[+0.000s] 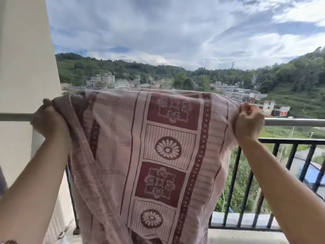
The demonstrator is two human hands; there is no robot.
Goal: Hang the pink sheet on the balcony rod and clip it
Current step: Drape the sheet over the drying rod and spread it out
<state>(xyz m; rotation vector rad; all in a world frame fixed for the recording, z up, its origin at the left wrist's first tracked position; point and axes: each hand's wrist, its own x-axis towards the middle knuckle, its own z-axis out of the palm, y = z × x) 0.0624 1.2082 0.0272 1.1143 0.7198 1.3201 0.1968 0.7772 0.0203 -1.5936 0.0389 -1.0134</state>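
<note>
The pink sheet (123, 147), patterned with dark red flower panels, is stretched wide in front of me, its top edge raised above the pale balcony rod (295, 122). My left hand (47, 120) is closed on the bunched left edge of the sheet, right at the rod. At the sheet's right edge, my right hand (248, 121) grips the cloth in a fist, also at rod height. The sheet hides the middle stretch of the rod, and I cannot tell whether it lies over it. No clips are visible.
A black metal railing (290, 140) runs below the rod on the right, partly behind the sheet. A cream wall pillar (26, 67) stands at the left. Beyond lie hills, houses and a cloudy sky.
</note>
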